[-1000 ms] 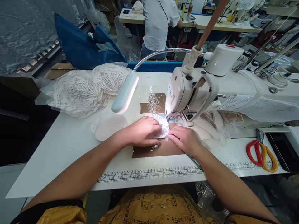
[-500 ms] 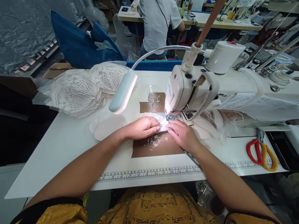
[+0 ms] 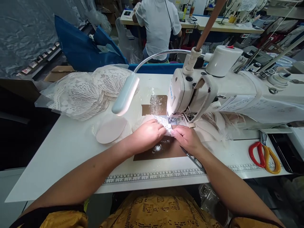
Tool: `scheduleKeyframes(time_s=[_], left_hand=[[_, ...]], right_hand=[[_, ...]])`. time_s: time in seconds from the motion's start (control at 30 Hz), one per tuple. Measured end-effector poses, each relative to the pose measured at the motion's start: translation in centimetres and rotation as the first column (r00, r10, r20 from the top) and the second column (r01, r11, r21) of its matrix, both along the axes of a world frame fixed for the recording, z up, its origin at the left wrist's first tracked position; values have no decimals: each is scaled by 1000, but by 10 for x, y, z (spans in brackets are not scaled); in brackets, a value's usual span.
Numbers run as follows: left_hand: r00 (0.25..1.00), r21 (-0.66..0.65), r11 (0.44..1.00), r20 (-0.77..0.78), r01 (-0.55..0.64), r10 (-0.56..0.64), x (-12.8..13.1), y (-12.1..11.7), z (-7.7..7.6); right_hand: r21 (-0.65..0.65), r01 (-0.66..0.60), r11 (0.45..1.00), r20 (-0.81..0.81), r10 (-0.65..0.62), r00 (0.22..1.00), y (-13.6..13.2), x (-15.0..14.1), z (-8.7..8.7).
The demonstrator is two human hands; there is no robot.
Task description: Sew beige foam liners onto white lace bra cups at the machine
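A piece of white lace fabric (image 3: 163, 120) lies under the needle area of a white sewing machine (image 3: 181, 90). My left hand (image 3: 150, 133) is closed on the near left edge of the lace, knuckles up. On the other side, my right hand (image 3: 186, 136) pinches the lace's near right edge, just in front of the presser foot. Partly under my right hand and wrist lies a slim dark metal tool (image 3: 194, 160), its kind hidden. A pale oval fabric pad (image 3: 111, 129) rests to the left of my left hand.
A heap of white lace (image 3: 80, 88) sits at the back left under a lamp (image 3: 125, 95). Scissors with red and yellow handles (image 3: 264, 155) lie at the right. Beige fabric pieces (image 3: 213, 126) are behind my right hand. A person (image 3: 159, 28) sits at a bench ahead.
My left hand has turned knuckles up and come slightly nearer to me and to the right. My right hand has shifted a little nearer, and more of the lace shows.
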State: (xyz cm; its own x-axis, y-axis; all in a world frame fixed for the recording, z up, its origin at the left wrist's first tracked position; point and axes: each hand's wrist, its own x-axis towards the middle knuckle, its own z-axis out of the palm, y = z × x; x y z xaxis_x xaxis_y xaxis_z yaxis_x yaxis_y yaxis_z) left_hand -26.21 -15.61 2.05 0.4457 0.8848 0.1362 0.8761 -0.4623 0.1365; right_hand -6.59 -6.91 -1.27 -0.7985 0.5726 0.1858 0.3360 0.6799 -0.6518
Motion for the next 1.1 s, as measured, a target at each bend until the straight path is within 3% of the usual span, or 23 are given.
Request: scheduleKeyframes(time_s=[0.1, 0.17, 0.27, 0.37, 0.57, 0.73, 1.1], left_hand=[[996, -11, 998, 55, 63, -63, -4, 3, -7], [991, -33, 994, 88, 103, -100, -8, 4, -8], [983, -53, 987, 113, 154, -147, -12, 5, -6], [978, -91, 979, 124, 182, -170, -14, 4, -2], [972, -100, 988, 217, 116, -92, -9, 3, -7], [995, -27, 1000, 103, -3, 6, 3, 1, -19], [1000, 16, 1000, -22, 2, -2, -1, 8, -24]], right_hand=[[30, -31, 999, 42, 30, 999, -2, 2, 2], [117, -61, 991, 105, 49, 993, -4, 3, 3], [250, -85, 965, 153, 47, 987, -7, 6, 1], [300, -126, 946, 165, 78, 983, -7, 10, -1], [374, -161, 913, 175, 101, 979, -9, 13, -3], [412, -150, 899, 151, 95, 984, -11, 12, -4], [529, -112, 841, 136, 46, 990, -10, 9, -7]])
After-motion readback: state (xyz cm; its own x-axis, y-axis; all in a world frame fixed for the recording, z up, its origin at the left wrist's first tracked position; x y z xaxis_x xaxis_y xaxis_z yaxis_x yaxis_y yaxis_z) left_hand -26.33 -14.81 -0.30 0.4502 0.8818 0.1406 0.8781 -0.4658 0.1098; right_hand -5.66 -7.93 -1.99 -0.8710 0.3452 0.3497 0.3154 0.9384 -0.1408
